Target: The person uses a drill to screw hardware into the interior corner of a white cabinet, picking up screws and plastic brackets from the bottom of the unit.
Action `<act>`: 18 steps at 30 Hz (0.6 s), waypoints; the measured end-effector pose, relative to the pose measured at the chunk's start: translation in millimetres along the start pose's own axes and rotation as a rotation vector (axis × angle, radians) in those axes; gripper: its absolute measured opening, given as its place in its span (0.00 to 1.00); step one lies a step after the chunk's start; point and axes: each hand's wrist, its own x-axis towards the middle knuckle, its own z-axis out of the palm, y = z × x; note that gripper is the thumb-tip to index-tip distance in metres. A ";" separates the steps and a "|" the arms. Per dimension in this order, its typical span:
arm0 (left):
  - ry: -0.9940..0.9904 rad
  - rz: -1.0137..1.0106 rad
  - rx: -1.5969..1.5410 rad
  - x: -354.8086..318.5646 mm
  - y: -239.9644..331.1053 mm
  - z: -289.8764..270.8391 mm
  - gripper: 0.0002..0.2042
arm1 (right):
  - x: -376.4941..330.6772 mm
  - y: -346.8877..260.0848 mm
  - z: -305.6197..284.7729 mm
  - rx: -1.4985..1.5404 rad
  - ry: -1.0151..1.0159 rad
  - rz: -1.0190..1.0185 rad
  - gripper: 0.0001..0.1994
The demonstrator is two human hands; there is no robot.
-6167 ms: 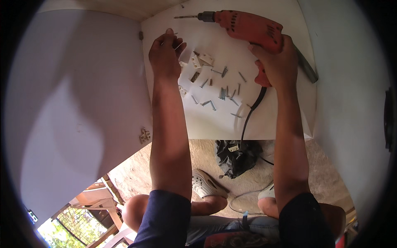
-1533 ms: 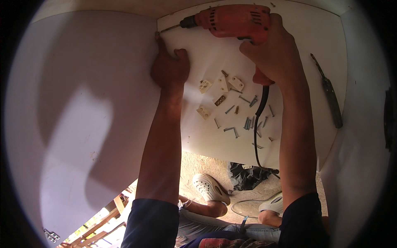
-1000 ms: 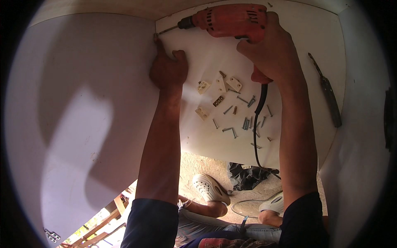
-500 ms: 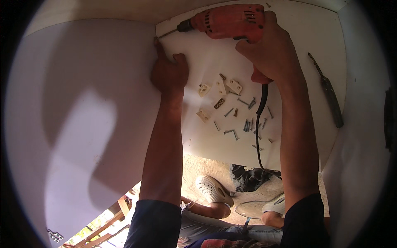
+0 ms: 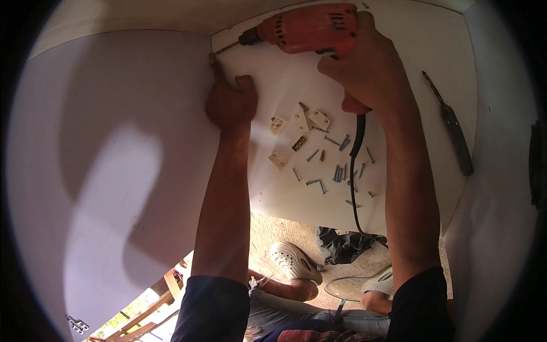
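Observation:
My right hand [image 5: 370, 74] is wrapped round the handle of a red corded power drill [image 5: 310, 28], thumb near the trigger. The drill's long thin bit [image 5: 227, 48] points left into the far corner where the side panel meets the white board. There, my left hand [image 5: 231, 105] reaches with its index finger stretched against a small fastener [image 5: 213, 56] at the bit's tip. Its thumb stands apart and the other fingers are curled. Whether the bit touches the fastener is too small to tell.
Several screws [image 5: 339, 172] and cream plastic corner brackets [image 5: 319, 119] lie on the white board [image 5: 285, 199]. A dark-handled screwdriver [image 5: 456, 137] lies at the right. The drill's cord [image 5: 355, 171] runs down toward a black plastic bag [image 5: 345, 246]. Side panels stand left [image 5: 97, 142] and right.
The drill and my right hand have shifted slightly left. In the picture the loose brackets and screws have shifted slightly left too. My left index finger stays at the corner.

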 end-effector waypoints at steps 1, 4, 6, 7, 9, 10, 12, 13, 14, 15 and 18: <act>-0.004 -0.007 0.019 0.1 -0.6 0.0 0.36 | 1.2 1.3 2.3 -0.026 0.009 -0.018 0.34; -0.013 -0.015 0.045 0.9 0.4 -1.2 0.36 | 1.6 -2.1 0.7 -0.037 -0.004 -0.017 0.35; -0.018 -0.016 0.055 1.0 0.9 -1.0 0.36 | 2.0 -2.8 1.4 -0.023 -0.028 0.004 0.35; -0.020 -0.018 0.044 1.0 1.0 -0.8 0.37 | 2.8 -1.6 3.5 -0.047 -0.016 -0.006 0.35; -0.021 -0.021 0.033 0.8 -0.2 -0.4 0.37 | 2.7 -2.4 5.1 -0.071 -0.005 -0.018 0.36; 0.007 0.007 0.036 0.8 -1.0 0.5 0.38 | 2.3 -3.5 5.6 -0.079 -0.002 -0.013 0.36; 0.031 0.034 0.037 0.2 -0.2 0.5 0.38 | 1.6 -4.2 7.1 -0.090 -0.002 -0.006 0.36; 0.001 0.005 0.027 0.4 0.5 0.4 0.38 | 1.6 -4.4 7.1 -0.071 -0.015 0.002 0.36; -0.027 -0.023 0.018 0.6 1.0 -0.9 0.37 | 1.6 -5.3 7.1 -0.051 -0.027 0.009 0.36; -0.027 -0.024 0.018 0.9 0.2 -0.6 0.37 | 1.6 -5.4 8.4 -0.051 -0.028 0.008 0.36; 0.018 0.033 0.045 1.3 -0.1 -0.3 0.38 | 0.9 -3.6 13.7 -0.097 0.004 -0.015 0.36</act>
